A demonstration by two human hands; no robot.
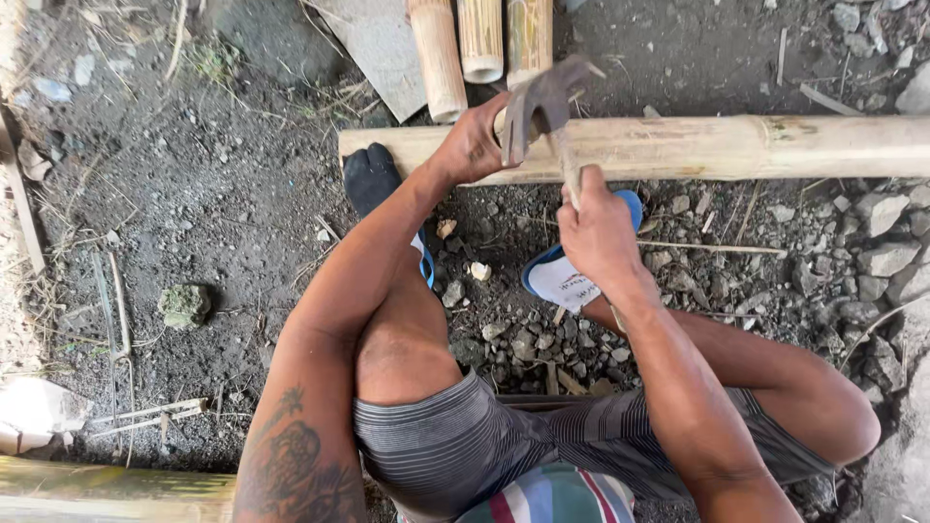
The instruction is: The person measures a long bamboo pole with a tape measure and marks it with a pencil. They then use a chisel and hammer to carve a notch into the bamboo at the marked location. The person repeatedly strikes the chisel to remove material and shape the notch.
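Nearest the camera sat the person's bent knees in grey striped shorts (455, 436), with another length of bamboo (107, 492) cut off at the lower left edge. Beyond the knees, on the near side of the long bamboo pole (736, 145), the right hand (596, 230) was wrapped tight around the handle of a claw hammer (544, 102), whose dark head stood raised just over the pole. The left hand (475, 143) was pressed against the pole's near face close to its cut end, fingers curled together on it; whether they pinched a nail there could not be told, since the hammer head covered that spot. The pole lay across the gravelly ground (223, 194), with a blue-edged sandal (572, 276) just short of it and a dark-socked foot (371, 177) touching its near edge. By the look of it the step in hand was a hammer stroke onto the pole, and the next move would call for a square blow clear of the steadying fingers. Beyond the pole three short bamboo sections (480, 44) ran out of the top edge, their far ends unseen.
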